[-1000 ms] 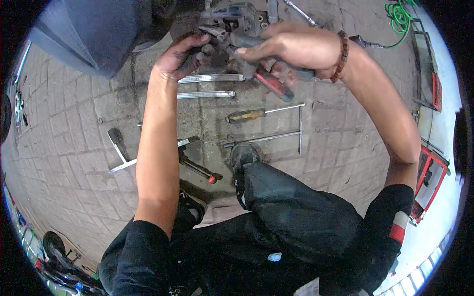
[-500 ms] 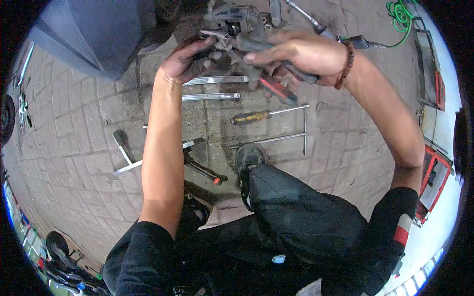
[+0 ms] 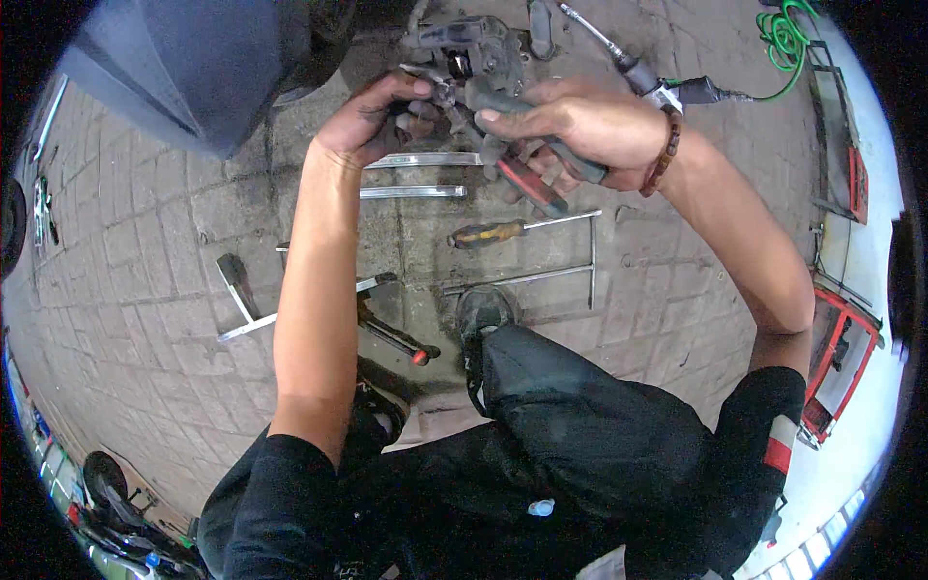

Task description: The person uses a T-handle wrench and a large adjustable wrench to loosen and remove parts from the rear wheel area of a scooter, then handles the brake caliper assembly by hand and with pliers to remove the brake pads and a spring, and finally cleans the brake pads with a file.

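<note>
The right hand (image 3: 590,130) squeezes red-handled pliers (image 3: 522,164). The left hand (image 3: 377,121) grips a grey metal part (image 3: 464,58), held up above the paved ground (image 3: 145,251). A screwdriver (image 3: 488,233) lies below them.

From my feed, the grey metal brake assembly (image 3: 474,48) was partly covered by both hands, so I could not tell how it joined the rest. The red-and-grey handled pliers (image 3: 527,174) had their tip buried under the right hand (image 3: 580,126). The left hand (image 3: 372,121) hid its own fingers' grip. The dark blue-grey body panel (image 3: 184,68) was cut off by the rim.
</note>
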`<act>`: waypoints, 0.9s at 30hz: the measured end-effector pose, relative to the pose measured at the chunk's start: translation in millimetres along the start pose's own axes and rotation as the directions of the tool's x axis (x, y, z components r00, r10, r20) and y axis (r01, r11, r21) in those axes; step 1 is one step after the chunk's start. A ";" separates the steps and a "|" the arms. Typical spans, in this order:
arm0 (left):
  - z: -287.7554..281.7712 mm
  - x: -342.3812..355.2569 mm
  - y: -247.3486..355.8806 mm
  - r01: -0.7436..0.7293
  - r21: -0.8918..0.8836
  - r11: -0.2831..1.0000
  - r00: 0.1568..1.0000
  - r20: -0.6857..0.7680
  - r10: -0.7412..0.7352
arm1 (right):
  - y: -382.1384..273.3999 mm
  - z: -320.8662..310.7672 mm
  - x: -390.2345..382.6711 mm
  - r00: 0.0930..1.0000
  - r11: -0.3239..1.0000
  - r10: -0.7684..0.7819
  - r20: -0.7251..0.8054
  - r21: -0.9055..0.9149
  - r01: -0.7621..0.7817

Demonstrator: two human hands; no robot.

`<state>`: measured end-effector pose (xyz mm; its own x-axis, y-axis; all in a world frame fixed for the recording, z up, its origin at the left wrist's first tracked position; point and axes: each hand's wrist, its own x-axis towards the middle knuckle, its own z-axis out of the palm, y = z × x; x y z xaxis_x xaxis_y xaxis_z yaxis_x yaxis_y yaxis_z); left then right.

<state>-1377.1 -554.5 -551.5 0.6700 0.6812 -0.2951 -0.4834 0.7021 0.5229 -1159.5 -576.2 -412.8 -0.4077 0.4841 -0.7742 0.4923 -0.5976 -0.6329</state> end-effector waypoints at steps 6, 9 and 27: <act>-9.6 3.9 7.5 0.023 0.146 0.989 0.998 0.053 -0.031 | 14.8 -5.2 5.8 1.000 0.993 -0.024 0.018 -0.113 0.026; -12.1 -0.8 5.2 0.044 0.229 0.972 0.992 -0.129 -0.015 | 26.4 -10.7 -5.8 0.992 0.987 -0.107 0.061 -0.115 0.114; 32.1 -7.5 7.9 0.024 0.482 0.876 0.983 -0.173 0.068 | 69.9 4.0 -57.4 0.709 0.741 -0.619 -0.338 -0.550 0.385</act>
<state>-1367.9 -560.7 -519.5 0.5283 0.7528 -0.3927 -0.1354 0.5312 0.8363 -1104.8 -648.3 -412.5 -0.3342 0.9290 -0.1593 0.6314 0.0952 -0.7696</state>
